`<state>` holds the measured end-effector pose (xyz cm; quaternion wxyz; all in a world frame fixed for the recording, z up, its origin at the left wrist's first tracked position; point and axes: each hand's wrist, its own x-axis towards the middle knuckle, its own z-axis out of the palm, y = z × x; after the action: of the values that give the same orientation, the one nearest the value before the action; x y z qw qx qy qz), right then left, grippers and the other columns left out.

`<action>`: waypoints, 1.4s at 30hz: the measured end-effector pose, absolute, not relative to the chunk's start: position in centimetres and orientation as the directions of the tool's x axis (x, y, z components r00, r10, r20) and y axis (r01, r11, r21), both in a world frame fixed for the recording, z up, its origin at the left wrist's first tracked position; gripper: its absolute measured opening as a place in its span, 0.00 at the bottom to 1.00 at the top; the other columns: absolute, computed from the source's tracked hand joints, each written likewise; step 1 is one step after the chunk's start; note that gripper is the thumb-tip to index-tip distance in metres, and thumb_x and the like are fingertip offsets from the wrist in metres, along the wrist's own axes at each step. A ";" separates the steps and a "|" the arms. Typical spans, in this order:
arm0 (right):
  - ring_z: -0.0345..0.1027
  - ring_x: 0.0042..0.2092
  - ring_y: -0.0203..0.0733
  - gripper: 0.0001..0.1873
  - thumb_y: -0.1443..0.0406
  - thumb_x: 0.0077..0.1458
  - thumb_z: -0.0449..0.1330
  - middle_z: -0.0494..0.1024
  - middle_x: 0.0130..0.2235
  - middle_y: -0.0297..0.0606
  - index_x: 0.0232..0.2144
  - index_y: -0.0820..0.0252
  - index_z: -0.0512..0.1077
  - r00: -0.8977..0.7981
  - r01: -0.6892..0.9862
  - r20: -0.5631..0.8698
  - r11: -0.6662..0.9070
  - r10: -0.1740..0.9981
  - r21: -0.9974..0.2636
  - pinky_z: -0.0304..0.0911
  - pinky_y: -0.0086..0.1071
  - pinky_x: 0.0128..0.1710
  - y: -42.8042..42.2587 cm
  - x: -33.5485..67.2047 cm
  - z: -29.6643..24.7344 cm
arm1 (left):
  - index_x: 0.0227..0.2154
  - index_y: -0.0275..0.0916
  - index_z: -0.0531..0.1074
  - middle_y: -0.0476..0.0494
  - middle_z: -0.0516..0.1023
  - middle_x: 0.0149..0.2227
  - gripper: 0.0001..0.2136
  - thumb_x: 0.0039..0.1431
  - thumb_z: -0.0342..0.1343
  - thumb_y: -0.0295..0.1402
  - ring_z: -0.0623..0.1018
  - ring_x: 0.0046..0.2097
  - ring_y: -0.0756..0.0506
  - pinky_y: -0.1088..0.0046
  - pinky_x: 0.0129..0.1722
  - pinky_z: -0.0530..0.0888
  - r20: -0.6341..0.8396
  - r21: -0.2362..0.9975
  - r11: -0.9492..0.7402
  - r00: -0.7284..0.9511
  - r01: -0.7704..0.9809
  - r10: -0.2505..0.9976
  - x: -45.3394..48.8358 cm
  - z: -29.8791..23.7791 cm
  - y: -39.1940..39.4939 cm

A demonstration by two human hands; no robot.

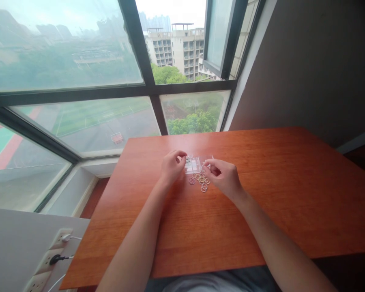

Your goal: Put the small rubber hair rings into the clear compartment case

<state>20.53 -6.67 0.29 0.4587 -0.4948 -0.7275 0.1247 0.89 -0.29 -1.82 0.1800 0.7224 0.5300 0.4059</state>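
A small clear plastic compartment box (193, 166) sits on the wooden table with its lid folded back, and tiny items show in its far left part. My left hand (172, 166) is closed at the box's left edge, thumb and forefinger pinching there. On the other side, my right hand (224, 174) is closed in a pinch by the box's right edge; whatever is between its fingertips is too small to make out. Just in front of the box lie several loose rings, among them pink rings (192, 181), yellowish rings (201, 179) and white rings (204, 188).
The reddish-brown wooden table (276, 182) reaches to the window frame (153, 87) at the back. A grey wall (295, 73) rises on the right. Low on the left, a power socket strip (47, 261) holds plugs with cables.
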 end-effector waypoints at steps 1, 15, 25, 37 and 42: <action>0.56 0.23 0.32 0.06 0.65 0.54 0.57 0.61 0.19 0.27 0.30 0.58 0.74 -0.072 0.599 0.557 0.482 0.827 -0.639 0.55 0.26 0.28 -6.6 20.6 0.3 | 0.32 0.39 0.76 0.49 0.77 0.31 0.06 0.55 0.54 0.28 0.69 0.26 0.53 0.76 0.28 0.67 0.395 0.692 -0.377 0.114 0.616 0.912 0.9 -1.8 -0.3; 0.56 0.23 0.32 0.05 0.66 0.54 0.58 0.60 0.19 0.26 0.30 0.59 0.74 -0.053 0.647 0.576 0.468 0.816 -0.602 0.54 0.26 0.28 -6.3 20.8 0.0 | 0.32 0.38 0.75 0.48 0.76 0.30 0.05 0.56 0.54 0.27 0.68 0.25 0.54 0.78 0.27 0.67 0.476 0.725 -0.514 0.206 0.458 0.855 2.6 -0.6 -1.6; 0.57 0.23 0.32 0.06 0.65 0.54 0.57 0.62 0.19 0.27 0.31 0.59 0.75 0.004 0.698 0.566 0.403 0.824 -0.592 0.54 0.26 0.28 -6.0 21.0 0.0 | 0.33 0.37 0.75 0.47 0.74 0.30 0.07 0.60 0.52 0.32 0.67 0.26 0.54 0.78 0.26 0.65 0.480 0.714 -0.584 0.339 0.386 0.809 4.5 1.3 -3.6; 0.58 0.23 0.33 0.07 0.64 0.55 0.57 0.63 0.19 0.28 0.32 0.59 0.75 -0.012 0.690 0.586 0.430 0.810 -0.581 0.55 0.26 0.28 -6.1 21.0 0.0 | 0.31 0.38 0.74 0.49 0.73 0.28 0.05 0.59 0.54 0.30 0.67 0.26 0.53 0.77 0.27 0.65 0.479 0.673 -0.584 0.335 0.453 0.811 4.7 0.8 -3.5; 0.57 0.23 0.33 0.07 0.65 0.55 0.57 0.62 0.19 0.28 0.31 0.59 0.75 -0.014 0.686 0.594 0.440 0.804 -0.580 0.55 0.27 0.28 -6.0 20.9 -0.1 | 0.30 0.38 0.74 0.48 0.75 0.28 0.05 0.58 0.54 0.31 0.67 0.25 0.53 0.77 0.27 0.66 0.498 0.670 -0.543 0.236 0.507 0.835 3.1 0.4 -2.3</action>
<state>20.94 -6.04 -0.07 0.4659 -0.5251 -0.7093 0.0636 3.08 -2.34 0.45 0.1885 0.7631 0.4395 0.4348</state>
